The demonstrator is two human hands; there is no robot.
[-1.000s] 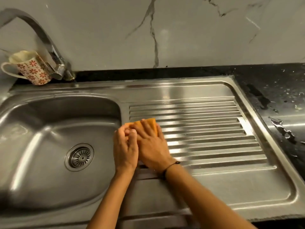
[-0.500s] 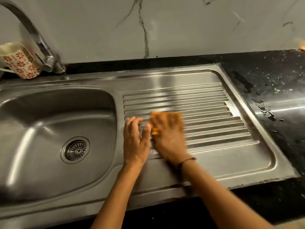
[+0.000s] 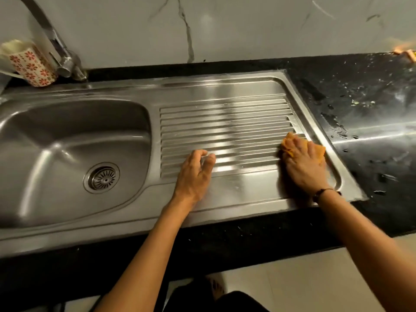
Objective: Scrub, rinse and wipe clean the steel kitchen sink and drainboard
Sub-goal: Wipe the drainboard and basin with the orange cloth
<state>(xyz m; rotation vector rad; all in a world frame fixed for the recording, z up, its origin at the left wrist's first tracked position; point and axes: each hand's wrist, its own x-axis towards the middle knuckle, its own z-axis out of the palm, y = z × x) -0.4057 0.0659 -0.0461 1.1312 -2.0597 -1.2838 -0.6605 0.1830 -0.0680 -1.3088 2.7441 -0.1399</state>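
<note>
The right hand [image 3: 304, 163] presses the soft orange cloth [image 3: 290, 145] flat with spread fingers on the slippery ribbed drainboard [image 3: 225, 122]; the left hand [image 3: 195, 174] rests loosely open, holding nothing.

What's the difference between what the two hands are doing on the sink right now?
The right hand presses an orange cloth at the far right end of the drainboard; the left hand holds nothing. The right hand's fingers are spread over the cloth, while the left hand's fingers are loosely curled near the drainboard's left part. The right wrist has a dark band; the left is bare. Both are palm down over the ribbed steel.
</note>
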